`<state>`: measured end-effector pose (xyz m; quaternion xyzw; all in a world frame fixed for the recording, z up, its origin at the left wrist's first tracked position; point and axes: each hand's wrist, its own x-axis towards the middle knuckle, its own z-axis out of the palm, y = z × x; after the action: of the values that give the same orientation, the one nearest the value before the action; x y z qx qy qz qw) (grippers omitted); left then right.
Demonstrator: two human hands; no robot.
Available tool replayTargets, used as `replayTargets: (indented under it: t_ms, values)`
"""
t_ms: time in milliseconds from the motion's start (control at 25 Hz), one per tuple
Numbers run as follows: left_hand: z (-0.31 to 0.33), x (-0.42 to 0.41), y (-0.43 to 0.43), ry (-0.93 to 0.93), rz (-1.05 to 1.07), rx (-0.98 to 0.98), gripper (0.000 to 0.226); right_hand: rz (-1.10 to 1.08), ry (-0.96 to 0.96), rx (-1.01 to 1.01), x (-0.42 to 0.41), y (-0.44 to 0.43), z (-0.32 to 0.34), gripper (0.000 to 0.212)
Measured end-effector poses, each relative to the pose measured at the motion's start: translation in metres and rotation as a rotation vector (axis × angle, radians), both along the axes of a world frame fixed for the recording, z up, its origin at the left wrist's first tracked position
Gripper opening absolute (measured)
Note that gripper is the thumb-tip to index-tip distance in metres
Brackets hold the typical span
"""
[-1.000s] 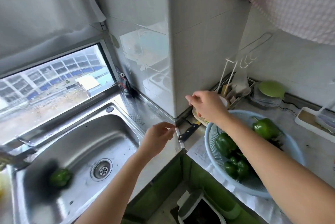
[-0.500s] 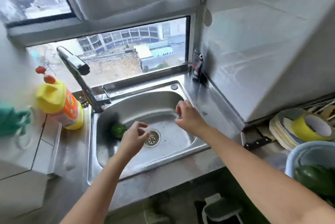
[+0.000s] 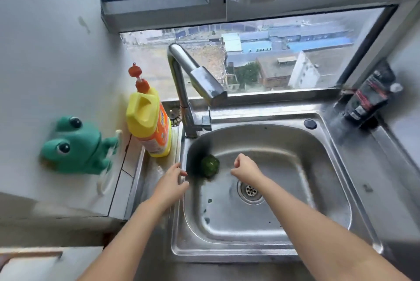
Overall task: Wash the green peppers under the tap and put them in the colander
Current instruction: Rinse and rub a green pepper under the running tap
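Since the green pepper (image 3: pixel 210 165) lies loose on the smooth steel floor of the sink (image 3: pixel 318 167), just up and left of the drain (image 3: pixel 250 190), it should lift easily. It is likely light, hollow and firm-walled, with a waxy, lobed skin that may turn slippery once wet. Wrapping the fingers round its broad body looks safer than pinching the stem. The left hand (image 3: pixel 170 184), further left of the drain, has relaxed, part-spread fingers and holds nothing. The right hand (image 3: pixel 246 168), just above the drain, has curled fingers with nothing visible in them.
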<state>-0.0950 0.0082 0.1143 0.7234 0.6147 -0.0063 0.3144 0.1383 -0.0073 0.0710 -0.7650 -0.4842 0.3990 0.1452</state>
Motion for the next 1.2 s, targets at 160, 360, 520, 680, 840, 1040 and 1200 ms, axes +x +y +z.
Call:
replayTargets:
  t_ms: [160, 360, 520, 680, 840, 1040, 1200]
  values:
    - [-0.006, -0.014, 0.002, -0.045, -0.040, 0.017, 0.029, 0.041, 0.081, -0.092, -0.027, 0.037, -0.038, 0.062]
    - [-0.004, -0.021, -0.004, -0.031, -0.083, 0.024, 0.027, 0.023, 0.151, -0.167, -0.047, 0.072, -0.071, 0.090]
    - [-0.006, -0.020, -0.007, 0.004, -0.092, 0.047, 0.029, -0.010, 0.159, -0.187, -0.055, 0.076, -0.091, 0.092]
    - [-0.003, -0.019, 0.006, 0.088, -0.129, 0.019, 0.029, 0.016, 0.136, -0.204, -0.061, 0.078, -0.092, 0.094]
    - [0.010, -0.024, 0.022, 0.148, -0.217, -0.153, 0.036, -0.038, 0.247, -0.161, -0.054, 0.075, -0.071, 0.080]
    - [0.024, -0.022, 0.034, 0.228, -0.263, -0.352, 0.047, 0.020, 0.403, -0.076, -0.034, 0.072, -0.011, 0.071]
    - [0.038, 0.005, 0.038, 0.242, -0.108, -0.391, 0.058, 0.016, 0.485, 0.044, -0.028, 0.051, 0.034, 0.068]
